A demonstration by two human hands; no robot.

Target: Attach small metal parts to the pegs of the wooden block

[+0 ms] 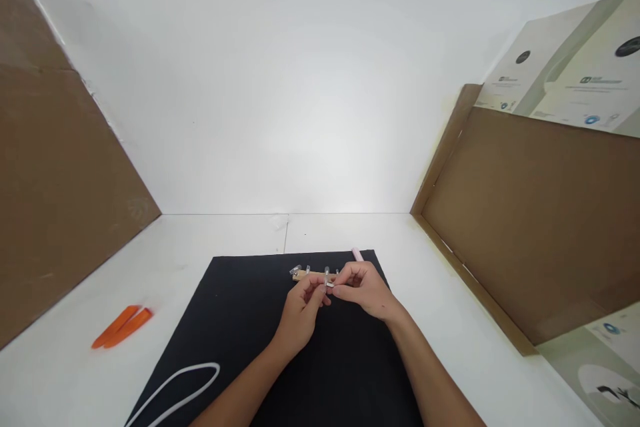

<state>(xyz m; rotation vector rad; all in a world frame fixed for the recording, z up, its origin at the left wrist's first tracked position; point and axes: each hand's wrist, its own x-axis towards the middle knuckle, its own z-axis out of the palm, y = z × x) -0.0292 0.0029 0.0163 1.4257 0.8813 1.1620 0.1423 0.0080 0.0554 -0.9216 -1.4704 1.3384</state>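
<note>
1. Pinching a small clear part [329, 282] between your left hand [300, 313] and right hand [363, 290], fingertips closed on it.
2. Wooden strip [301, 275] sits just beside, on the black mat [235, 320].
3. Orange pry tools [123, 327] lie off-mat, left.

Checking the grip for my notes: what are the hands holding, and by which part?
The left hand and right hand pinch a small clear piece at its lower end, between their fingertips; it's too small to identify further.

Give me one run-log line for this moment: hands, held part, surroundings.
left hand, right hand: both pinch small clear piece | behind: wooden strip | under: black mat | aside: orange pry tools, white cord
</note>
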